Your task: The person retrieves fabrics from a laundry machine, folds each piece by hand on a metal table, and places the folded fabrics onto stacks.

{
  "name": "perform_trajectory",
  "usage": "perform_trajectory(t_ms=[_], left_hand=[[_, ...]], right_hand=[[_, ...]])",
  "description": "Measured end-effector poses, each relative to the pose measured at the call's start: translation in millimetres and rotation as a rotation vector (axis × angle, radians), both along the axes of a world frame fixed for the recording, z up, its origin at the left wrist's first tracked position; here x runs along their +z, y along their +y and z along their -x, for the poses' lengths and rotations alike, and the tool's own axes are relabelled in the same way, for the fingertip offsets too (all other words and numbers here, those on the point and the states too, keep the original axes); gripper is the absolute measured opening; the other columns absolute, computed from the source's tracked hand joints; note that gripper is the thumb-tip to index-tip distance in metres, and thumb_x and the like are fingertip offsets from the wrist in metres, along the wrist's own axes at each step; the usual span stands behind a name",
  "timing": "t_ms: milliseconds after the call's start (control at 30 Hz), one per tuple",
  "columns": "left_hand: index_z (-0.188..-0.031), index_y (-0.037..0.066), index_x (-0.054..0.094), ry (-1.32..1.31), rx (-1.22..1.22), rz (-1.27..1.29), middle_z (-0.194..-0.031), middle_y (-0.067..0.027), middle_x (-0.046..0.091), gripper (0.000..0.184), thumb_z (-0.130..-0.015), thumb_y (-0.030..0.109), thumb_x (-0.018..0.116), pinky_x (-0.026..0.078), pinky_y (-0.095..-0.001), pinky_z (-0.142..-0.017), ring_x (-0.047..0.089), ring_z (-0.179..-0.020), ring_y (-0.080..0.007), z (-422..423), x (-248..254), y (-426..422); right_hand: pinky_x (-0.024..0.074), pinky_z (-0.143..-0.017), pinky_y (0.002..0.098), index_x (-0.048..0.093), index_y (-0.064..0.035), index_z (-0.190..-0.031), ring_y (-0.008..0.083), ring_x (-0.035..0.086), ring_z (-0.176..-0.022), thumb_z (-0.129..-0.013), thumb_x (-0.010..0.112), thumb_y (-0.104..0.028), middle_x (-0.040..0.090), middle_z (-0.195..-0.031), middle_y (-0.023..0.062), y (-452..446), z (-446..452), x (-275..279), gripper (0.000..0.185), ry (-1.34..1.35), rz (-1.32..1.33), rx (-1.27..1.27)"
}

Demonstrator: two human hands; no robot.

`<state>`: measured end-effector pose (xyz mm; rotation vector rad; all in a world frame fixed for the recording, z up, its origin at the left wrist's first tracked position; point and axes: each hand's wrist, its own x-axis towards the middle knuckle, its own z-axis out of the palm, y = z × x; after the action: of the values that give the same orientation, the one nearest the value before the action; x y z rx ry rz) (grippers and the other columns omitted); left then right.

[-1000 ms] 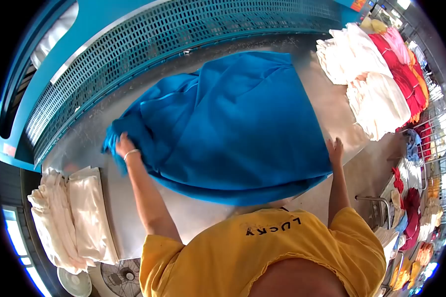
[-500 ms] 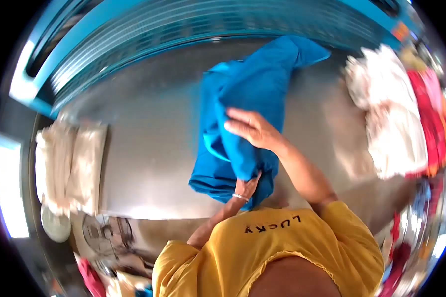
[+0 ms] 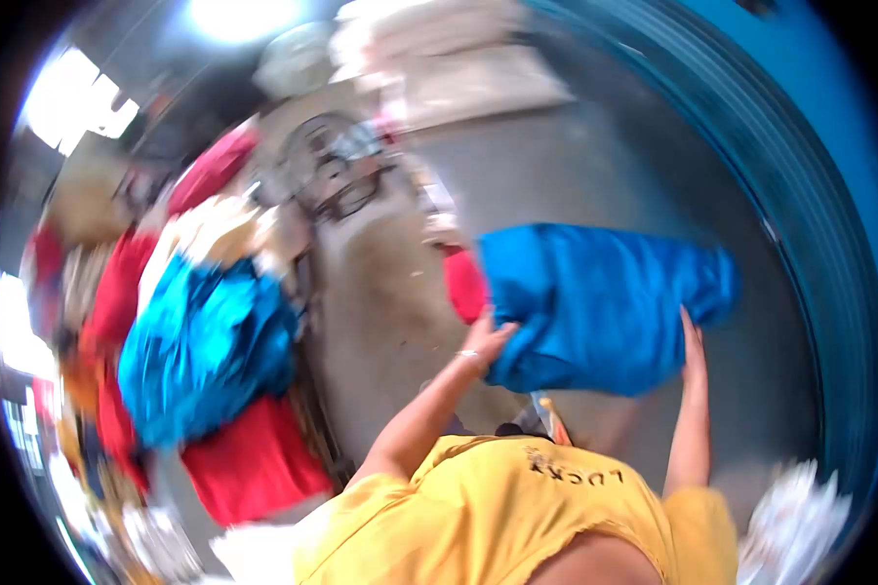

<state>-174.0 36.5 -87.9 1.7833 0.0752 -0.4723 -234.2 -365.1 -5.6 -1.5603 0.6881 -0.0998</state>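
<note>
A folded bundle of blue cloth stretches sideways in front of my yellow shirt, held between both hands. At its left end my left hand, with a bracelet at the wrist, grips the edge, and the fingers are partly hidden by the fabric. My right hand holds the near right side of the bundle, its other fingers hidden beneath the cloth. Behind the left end a bit of red cloth shows. Whether the bundle rests on the metal table or is lifted, I cannot tell.
To the left lies a heap with crumpled blue cloth over red cloth. A standing fan is beyond. Folded cream cloth sits at the table's far end; white cloth is at lower right. A blue machine borders the table.
My view has swung left, toward the heap and fan. The blue cloth, earlier spread lengthwise on the table, is now a compact bundle between both hands. My right hand has moved to its right side.
</note>
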Motion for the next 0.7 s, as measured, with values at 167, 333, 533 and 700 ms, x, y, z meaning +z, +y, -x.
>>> perform_trajectory(t_ms=[167, 333, 533, 700], left_hand=[[-0.083, -0.002, 0.061, -0.064, 0.330, 0.165, -0.074, -0.0042, 0.059, 0.027, -0.077, 0.023, 0.057, 0.049, -0.0291, -0.063, 0.056, -0.068, -0.0138, -7.7, 81.6, 153.5], [-0.075, 0.011, 0.056, -1.032, 0.005, -1.341, -0.068, -0.0044, 0.054, 0.004, -0.078, 0.012, 0.053, 0.041, -0.0338, -0.060, 0.053, -0.062, -0.0172, 17.0, 176.4, 437.9], [-0.108, 0.013, 0.058, -0.751, 0.391, -1.405, -0.101, -0.0124, 0.059, 0.030, -0.079, 0.015, 0.053, 0.045, -0.0338, -0.083, 0.057, -0.094, -0.0282, 167.5, 346.5, 791.2], [-0.122, 0.016, 0.045, -0.057, 1.207, -2.143, -0.122, -0.0129, 0.047, 0.043, -0.086, 0.039, 0.044, 0.042, -0.0459, -0.082, 0.051, -0.100, -0.0328, 198.4, 368.5, 807.5]], right_hand=[[0.0437, -0.086, 0.0360, 0.052, -0.0002, -0.114, 0.0242, 0.056, -0.095, -0.081, 0.054, -0.030, 0.056, -0.110, 0.0128, 163.9, -75.4, 39.4, 0.045, -0.162, -0.382, 0.199], [0.0402, -0.089, 0.0338, 0.051, -0.0025, -0.116, 0.0228, 0.052, -0.102, -0.083, 0.051, -0.022, 0.054, -0.113, 0.0147, 422.2, -136.5, 112.8, 0.038, -0.533, -0.071, 0.594], [0.0369, -0.094, 0.0365, 0.050, -0.0013, -0.116, 0.0258, 0.048, -0.108, -0.081, 0.056, -0.020, 0.050, -0.117, 0.0163, 723.2, -113.5, 185.7, 0.040, -0.591, -0.381, 1.041], [0.0359, -0.092, 0.0319, 0.046, 0.0049, -0.115, 0.0227, 0.046, -0.105, -0.073, 0.065, -0.029, 0.047, -0.119, 0.0118, 876.5, -72.1, 142.6, 0.057, -0.121, -0.615, 1.126]])
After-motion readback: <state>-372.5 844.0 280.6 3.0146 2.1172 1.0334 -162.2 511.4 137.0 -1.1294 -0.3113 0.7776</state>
